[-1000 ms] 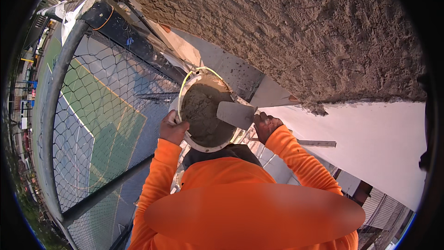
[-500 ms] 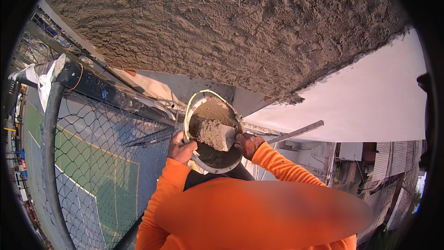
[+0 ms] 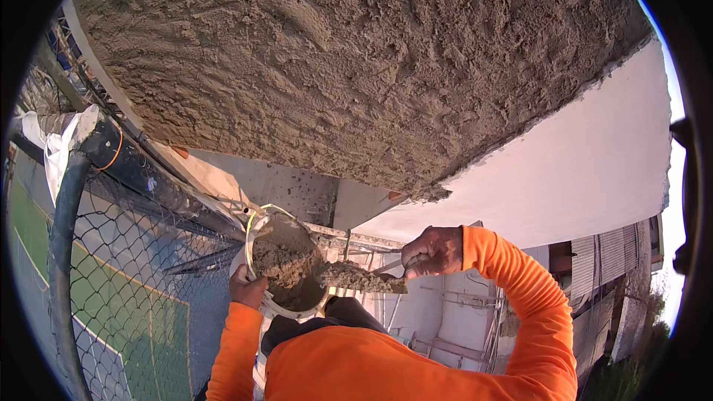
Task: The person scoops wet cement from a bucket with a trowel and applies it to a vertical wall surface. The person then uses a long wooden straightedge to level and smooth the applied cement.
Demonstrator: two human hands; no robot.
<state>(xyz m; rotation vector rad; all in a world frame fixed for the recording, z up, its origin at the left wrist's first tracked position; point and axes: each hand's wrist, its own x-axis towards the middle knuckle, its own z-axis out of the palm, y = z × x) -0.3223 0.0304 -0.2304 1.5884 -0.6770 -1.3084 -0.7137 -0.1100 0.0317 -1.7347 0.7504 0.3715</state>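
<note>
A round bucket (image 3: 332,298) of wet grey-brown mortar (image 3: 286,256) is held in front of my body, tilted toward me. My left hand (image 3: 249,287) grips its left rim, thumb over the edge. Out to the right of the bucket, my right hand (image 3: 433,252) is closed round the handle of a trowel (image 3: 402,287). A heap of mortar (image 3: 360,278) lies along the trowel's blade and hides most of it. The blade's tip end is close to the bucket's right rim. Above both hands spreads a wall coated in rough, wet mortar (image 3: 356,67).
Right of the rough coat is a smooth pale wall surface (image 3: 549,163). A chain-link fence (image 3: 134,275) with a dark metal post (image 3: 61,238) stands at left, a sports court beyond it. Far below on the right are scaffold bars and a corrugated sheet (image 3: 616,256).
My right hand has left the bucket rim and swung out to the right, lifting the trowel with mortar on it. The bucket and my left hand have shifted left in view.
</note>
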